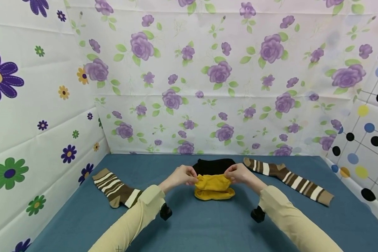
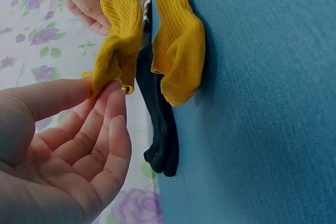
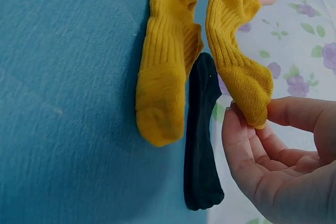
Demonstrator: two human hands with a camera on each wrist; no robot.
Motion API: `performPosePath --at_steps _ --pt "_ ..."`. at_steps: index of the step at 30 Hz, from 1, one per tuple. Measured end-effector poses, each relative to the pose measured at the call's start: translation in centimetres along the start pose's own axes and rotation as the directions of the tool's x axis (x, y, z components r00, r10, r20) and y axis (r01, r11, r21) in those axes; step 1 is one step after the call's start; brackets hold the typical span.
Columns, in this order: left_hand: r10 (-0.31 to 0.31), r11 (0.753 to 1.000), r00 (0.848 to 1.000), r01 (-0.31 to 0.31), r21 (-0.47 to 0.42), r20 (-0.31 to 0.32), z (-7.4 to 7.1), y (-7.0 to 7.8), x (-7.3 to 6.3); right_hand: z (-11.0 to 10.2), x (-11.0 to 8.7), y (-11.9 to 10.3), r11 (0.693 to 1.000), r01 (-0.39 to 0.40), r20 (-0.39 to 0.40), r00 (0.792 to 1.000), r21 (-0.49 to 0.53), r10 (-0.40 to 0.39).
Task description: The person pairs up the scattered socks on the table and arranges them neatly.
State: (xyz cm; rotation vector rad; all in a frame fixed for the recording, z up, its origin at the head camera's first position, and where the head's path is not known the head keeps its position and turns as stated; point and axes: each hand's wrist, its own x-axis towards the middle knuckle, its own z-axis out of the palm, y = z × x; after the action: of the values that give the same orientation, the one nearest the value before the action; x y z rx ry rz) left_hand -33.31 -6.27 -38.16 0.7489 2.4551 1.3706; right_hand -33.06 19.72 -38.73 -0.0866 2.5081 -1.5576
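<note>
On the table (image 1: 214, 227), the lower yellow sock (image 1: 214, 195) lies with its long axis roughly parallel to the upper yellow sock (image 1: 212, 182), whose two ends your left hand (image 1: 185, 175) and right hand (image 1: 238, 173) pinch, neither plainly nearer to the one beneath them.

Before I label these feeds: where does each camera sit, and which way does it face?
Head: on the head, facing forward and down over the table; left hand, right hand and sleeves show.
Left wrist: on that wrist, facing the left hand pinching the raised yellow sock; right hand beyond.
Right wrist: on that wrist, facing the right hand pinching the sock's other end; left hand beyond.
Both wrist views share that sock, the lower yellow sock and black fabric.
</note>
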Motion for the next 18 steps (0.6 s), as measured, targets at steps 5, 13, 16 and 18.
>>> performPosePath --at_steps 5,13,16,18 --pt "0.001 1.0 1.0 -0.001 0.003 0.03 0.3 -0.3 0.0 0.0 -0.3 0.3 1.0 -0.002 0.007 1.0 -0.023 0.003" --pt "0.016 1.0 0.997 -0.016 -0.003 0.07 0.8 -1.5 0.0 0.3 -0.6 0.9 0.999 -0.044 0.016 0.999 -0.016 0.044" --pt "0.012 1.0 0.997 -0.012 0.008 0.077 1.0 -1.8 0.1 0.4 -0.6 1.2 0.999 -0.053 0.011 0.999 -0.01 0.053" --pt "0.006 1.0 0.997 -0.008 0.024 0.074 1.1 -1.9 0.1 0.5 -0.6 1.4 0.999 -0.05 0.006 0.999 -0.01 0.05"
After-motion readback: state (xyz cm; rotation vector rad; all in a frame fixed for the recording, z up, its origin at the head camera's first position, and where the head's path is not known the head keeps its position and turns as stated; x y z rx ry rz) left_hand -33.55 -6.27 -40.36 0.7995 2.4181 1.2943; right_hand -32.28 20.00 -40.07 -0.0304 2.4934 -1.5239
